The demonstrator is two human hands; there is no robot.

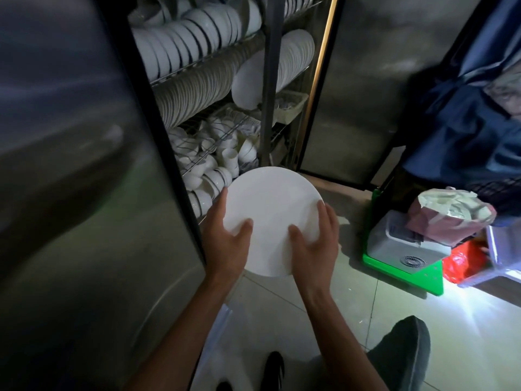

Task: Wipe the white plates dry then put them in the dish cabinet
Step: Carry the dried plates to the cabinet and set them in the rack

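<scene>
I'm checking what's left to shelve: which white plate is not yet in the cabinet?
The plate held flat by the left hand and right hand; all others stand on edge on the cabinet racks.

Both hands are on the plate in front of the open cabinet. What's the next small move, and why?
Probably lift the white plate up and forward toward the row of plates on the middle shelf. The left hand and right hand grip its near rim, no cloth is in view, and the cabinet door stands open.

Both bare forearms reach forward; left hand (229, 235) and right hand (315, 241) grip the plate (270, 204), thumbs on top
</scene>
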